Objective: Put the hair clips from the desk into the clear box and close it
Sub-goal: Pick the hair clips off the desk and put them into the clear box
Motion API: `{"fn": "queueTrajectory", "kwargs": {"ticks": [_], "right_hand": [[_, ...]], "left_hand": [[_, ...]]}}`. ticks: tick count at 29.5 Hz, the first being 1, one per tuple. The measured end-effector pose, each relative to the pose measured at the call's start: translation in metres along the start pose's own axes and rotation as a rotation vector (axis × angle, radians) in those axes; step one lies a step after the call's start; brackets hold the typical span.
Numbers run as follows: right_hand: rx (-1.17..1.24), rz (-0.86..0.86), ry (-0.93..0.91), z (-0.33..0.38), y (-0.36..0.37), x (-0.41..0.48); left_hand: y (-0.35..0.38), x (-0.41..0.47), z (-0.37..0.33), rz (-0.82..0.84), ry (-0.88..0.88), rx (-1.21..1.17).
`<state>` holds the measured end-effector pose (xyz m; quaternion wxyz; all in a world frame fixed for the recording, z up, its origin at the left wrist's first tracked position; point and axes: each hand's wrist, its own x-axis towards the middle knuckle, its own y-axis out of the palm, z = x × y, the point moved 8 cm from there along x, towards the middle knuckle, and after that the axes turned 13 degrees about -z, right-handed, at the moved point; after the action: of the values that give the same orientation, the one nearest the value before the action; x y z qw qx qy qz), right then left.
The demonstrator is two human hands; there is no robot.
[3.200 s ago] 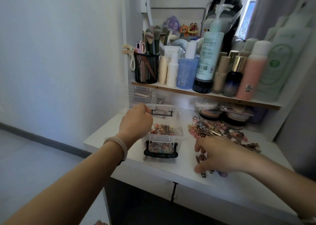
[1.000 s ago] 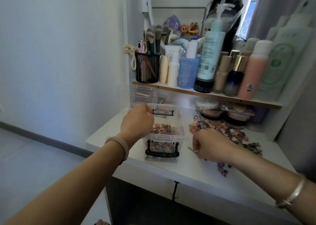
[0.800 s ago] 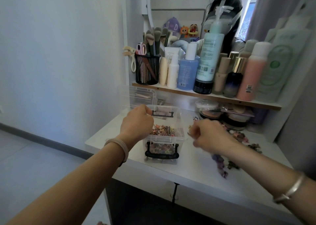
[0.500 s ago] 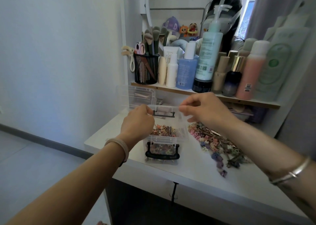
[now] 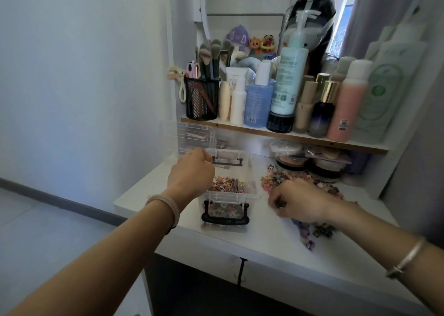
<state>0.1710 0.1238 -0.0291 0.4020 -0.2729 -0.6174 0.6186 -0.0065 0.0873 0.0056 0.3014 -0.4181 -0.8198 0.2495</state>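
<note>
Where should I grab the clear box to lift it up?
Probably take the clear box by the lip under its rim, gripping both long sides and coming in from left and right. It is open and holds hair clips, and the black latch hangs down at the near end.

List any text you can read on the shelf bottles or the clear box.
None can be read.
Teal pump bottle: print and square codes, blurred.
Blue bottle: print and barcode, too small.
Pink bottle: small label, blurred.
On the clear box: no text shows.
</note>
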Motion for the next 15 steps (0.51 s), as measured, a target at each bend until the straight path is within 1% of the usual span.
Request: {"fn": "queueTrajectory", "kwargs": {"ticks": [3, 9, 15], "right_hand": [[0.029, -0.011, 0.010, 0.0004, 0.0001, 0.0037], [-0.046, -0.042, -0.040, 0.0049, -0.0005, 0.0062], [-0.069, 0.037, -0.089, 0.0041, 0.0040, 0.0066]], "left_hand": [[-0.0002, 0.0004, -0.0001, -0.001, 0.003, 0.003], [-0.0010, 0.0010, 0.0010, -0.003, 0.003, 0.000], [-0.0009, 0.0014, 0.0014, 0.001, 0.005, 0.003]]}}
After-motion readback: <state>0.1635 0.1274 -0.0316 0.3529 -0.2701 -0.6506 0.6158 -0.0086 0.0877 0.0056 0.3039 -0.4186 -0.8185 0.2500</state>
